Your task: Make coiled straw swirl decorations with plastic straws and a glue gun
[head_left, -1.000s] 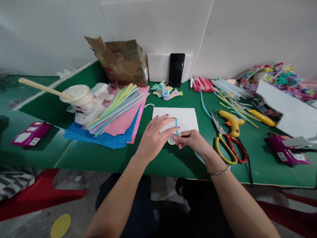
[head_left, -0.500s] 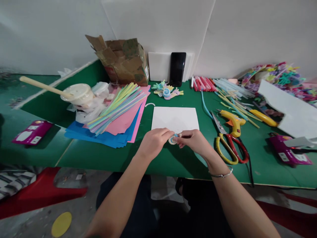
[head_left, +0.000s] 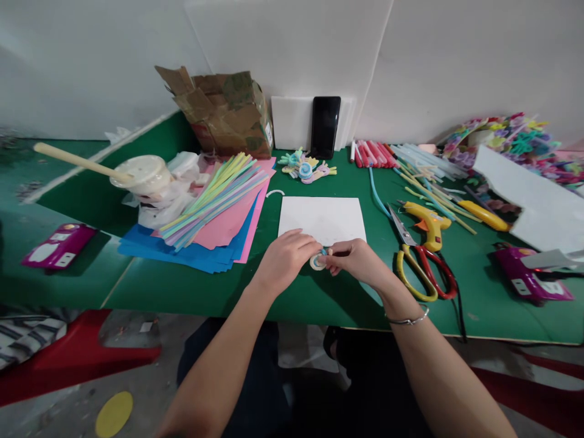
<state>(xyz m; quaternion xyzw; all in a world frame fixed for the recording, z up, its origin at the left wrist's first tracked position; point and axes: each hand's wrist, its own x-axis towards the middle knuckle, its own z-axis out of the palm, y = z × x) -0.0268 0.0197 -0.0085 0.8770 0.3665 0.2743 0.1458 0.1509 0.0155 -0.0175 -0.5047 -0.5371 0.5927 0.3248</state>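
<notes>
A small rolled coil (head_left: 318, 261) of pale and blue strip sits between my two hands at the near edge of a white sheet (head_left: 322, 218) on the green table (head_left: 191, 286). My left hand (head_left: 285, 260) pinches it from the left with curled fingers. From the right, my right hand (head_left: 358, 260) pinches the same coil; a thin bracelet circles that wrist.
Pink and blue paper with pastel straws (head_left: 214, 198) lies left. Scissors (head_left: 422, 267) and a yellow glue gun (head_left: 429, 224) lie right. A phone (head_left: 325, 126), torn cardboard box (head_left: 223, 112), finished coils (head_left: 305, 167), a lidded cup (head_left: 141, 173) and purple devices (head_left: 57, 244) (head_left: 529, 280) stand around.
The blue strip that stood up from the coil has been wound down onto it. My left hand went from spread fingers over the sheet to a pinch on the coil.
</notes>
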